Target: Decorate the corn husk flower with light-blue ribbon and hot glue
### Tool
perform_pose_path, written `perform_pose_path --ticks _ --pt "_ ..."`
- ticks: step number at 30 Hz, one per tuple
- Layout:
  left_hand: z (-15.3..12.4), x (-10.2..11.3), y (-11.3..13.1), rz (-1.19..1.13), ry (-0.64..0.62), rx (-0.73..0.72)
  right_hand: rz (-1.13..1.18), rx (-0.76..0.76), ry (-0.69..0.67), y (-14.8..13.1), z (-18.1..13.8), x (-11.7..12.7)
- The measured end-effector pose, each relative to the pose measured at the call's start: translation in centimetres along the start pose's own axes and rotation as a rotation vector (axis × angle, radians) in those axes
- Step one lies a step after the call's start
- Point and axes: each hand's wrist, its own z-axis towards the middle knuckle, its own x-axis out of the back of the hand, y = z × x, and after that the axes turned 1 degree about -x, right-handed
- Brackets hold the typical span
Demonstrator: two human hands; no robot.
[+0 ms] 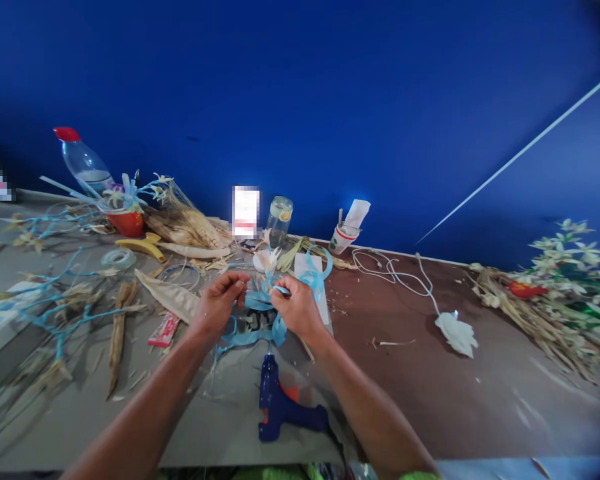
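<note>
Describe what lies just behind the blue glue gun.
Behind the glue gun: light-blue ribbon strips, held by the left hand and right hand. The hands cover where the strips meet, so that part is hidden.

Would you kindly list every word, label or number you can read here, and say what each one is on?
No text here is legible.
red packet: print too small to read.
paper cup: red band, no readable wording.
card beside the jar: blurred out.
blue ribbon: plain, no print.
</note>
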Motion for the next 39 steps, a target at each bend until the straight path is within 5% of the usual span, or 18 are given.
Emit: perform_pose_path --ticks 27,39 --pt "0.4 -0.3 -0.4 -0.154 -0.103 0.090 0.036 0.021 -0.021 -0.1 -0.1 -0.1" --pt "0.0 0.0 -1.6 0.082 -0.109 0.153 0.050 0.007 -0.040 -0.1 -0.1 -0.1"
